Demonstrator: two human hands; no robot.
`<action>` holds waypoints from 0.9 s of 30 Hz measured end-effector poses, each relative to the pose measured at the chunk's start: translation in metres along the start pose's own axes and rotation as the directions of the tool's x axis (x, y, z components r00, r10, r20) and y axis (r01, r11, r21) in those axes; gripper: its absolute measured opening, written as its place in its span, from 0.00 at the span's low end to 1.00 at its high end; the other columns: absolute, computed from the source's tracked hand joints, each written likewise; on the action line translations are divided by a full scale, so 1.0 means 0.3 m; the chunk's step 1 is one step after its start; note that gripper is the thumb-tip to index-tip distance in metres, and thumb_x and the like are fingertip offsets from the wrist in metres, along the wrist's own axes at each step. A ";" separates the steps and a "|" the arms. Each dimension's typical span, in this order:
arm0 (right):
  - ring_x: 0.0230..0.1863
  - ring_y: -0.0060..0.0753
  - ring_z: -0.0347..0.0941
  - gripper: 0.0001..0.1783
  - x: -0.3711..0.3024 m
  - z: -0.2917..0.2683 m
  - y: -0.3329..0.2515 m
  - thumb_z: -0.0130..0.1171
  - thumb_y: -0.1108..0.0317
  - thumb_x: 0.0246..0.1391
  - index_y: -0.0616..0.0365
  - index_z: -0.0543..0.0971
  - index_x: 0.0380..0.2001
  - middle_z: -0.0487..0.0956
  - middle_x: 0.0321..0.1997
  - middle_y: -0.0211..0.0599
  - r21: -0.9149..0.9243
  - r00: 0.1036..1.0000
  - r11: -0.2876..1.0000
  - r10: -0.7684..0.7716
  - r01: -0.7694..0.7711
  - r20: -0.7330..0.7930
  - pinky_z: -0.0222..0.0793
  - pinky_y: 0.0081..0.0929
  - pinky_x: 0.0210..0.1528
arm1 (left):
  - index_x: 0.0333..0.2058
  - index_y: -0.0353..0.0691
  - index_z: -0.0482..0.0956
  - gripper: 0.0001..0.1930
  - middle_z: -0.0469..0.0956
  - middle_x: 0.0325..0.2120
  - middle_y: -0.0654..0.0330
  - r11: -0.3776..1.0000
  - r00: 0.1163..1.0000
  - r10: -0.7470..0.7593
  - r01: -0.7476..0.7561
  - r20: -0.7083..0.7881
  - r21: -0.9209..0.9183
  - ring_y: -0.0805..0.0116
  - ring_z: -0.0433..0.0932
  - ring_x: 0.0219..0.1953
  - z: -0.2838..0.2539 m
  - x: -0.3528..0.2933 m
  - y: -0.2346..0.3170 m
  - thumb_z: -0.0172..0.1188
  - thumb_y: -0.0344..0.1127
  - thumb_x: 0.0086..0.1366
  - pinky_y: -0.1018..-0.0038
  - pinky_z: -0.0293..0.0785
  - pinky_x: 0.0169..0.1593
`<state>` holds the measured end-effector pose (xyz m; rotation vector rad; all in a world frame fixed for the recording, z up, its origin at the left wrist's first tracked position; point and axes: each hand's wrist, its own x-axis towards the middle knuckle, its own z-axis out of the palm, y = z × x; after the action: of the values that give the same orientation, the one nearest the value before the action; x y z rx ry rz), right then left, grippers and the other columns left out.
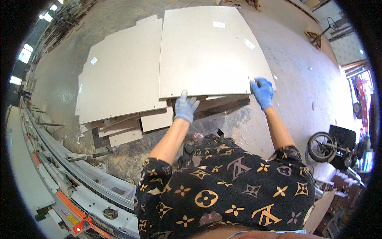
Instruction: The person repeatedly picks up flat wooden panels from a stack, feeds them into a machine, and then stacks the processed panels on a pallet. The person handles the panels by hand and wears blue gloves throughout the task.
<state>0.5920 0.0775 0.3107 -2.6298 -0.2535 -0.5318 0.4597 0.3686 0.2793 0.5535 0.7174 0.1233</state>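
Observation:
A large white board lies on top of a stack in front of me, with small paper labels on its upper face. My left hand, in a pale blue-grey glove, is at the board's near edge, one finger over the edge and the others partly spread below it. At the near right corner, my right hand, in a blue glove, has its fingers curled at the board's edge. Beside it on the left lies another white board with a stepped outline. Smaller offcut boards stick out beneath, and a dark gap shows under the near edge.
A long machine with a rail and an orange strip runs along my left. On the right a wheeled vehicle lies near stacked dark pieces. A yellow pallet truck stands at the far right on the concrete floor.

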 end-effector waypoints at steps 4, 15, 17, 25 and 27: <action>0.33 0.35 0.76 0.12 -0.156 -0.112 -0.188 0.65 0.60 0.47 0.59 0.81 0.29 0.81 0.30 0.39 0.422 0.914 0.901 -0.082 -0.102 0.397 0.73 0.32 0.39 | 0.64 0.38 0.51 0.39 0.49 0.65 0.44 0.981 0.974 0.184 -0.174 -0.129 0.088 0.45 0.57 0.64 -0.211 -0.130 0.216 0.52 0.55 0.63 0.46 0.61 0.61; 0.53 0.45 0.72 0.28 0.299 0.253 -0.403 0.57 0.48 0.53 0.53 0.75 0.51 0.76 0.51 0.43 0.188 0.819 0.888 -0.459 0.419 0.345 0.65 0.34 0.58 | 0.60 0.36 0.62 0.28 0.70 0.55 0.52 0.939 0.908 0.314 -0.341 -0.277 -0.055 0.58 0.71 0.55 -0.644 -0.547 -0.047 0.49 0.49 0.68 0.62 0.70 0.56; 0.56 0.46 0.69 0.30 0.337 0.344 -0.488 0.56 0.47 0.53 0.53 0.72 0.55 0.75 0.53 0.43 0.040 0.773 0.836 -0.524 0.548 0.357 0.62 0.35 0.60 | 0.59 0.36 0.63 0.27 0.70 0.54 0.52 0.901 0.900 0.342 -0.396 -0.270 -0.178 0.58 0.71 0.54 -0.692 -0.627 -0.050 0.48 0.47 0.68 0.63 0.70 0.56; 0.30 0.18 0.67 0.16 0.316 0.373 -0.830 0.55 0.59 0.59 0.64 0.77 0.37 0.75 0.28 0.28 0.645 0.357 0.749 -0.566 -0.153 0.743 0.66 0.19 0.32 | 0.58 0.34 0.65 0.25 0.71 0.53 0.55 0.792 0.741 0.518 -0.604 -0.428 -0.087 0.63 0.72 0.52 -0.980 -1.091 -0.139 0.46 0.46 0.70 0.68 0.70 0.55; 0.30 0.18 0.67 0.13 0.215 0.345 -0.895 0.57 0.64 0.57 0.64 0.76 0.38 0.74 0.29 0.26 0.727 0.352 0.642 -0.641 -0.241 0.683 0.66 0.19 0.34 | 0.58 0.33 0.64 0.26 0.71 0.53 0.55 0.767 0.707 0.559 -0.639 -0.433 -0.054 0.64 0.71 0.52 -1.044 -1.219 -0.176 0.46 0.46 0.69 0.69 0.70 0.54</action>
<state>0.6146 0.3680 0.3549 -1.6943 -0.9768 0.9667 -0.0246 0.3543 0.2742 0.5571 0.8799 0.9471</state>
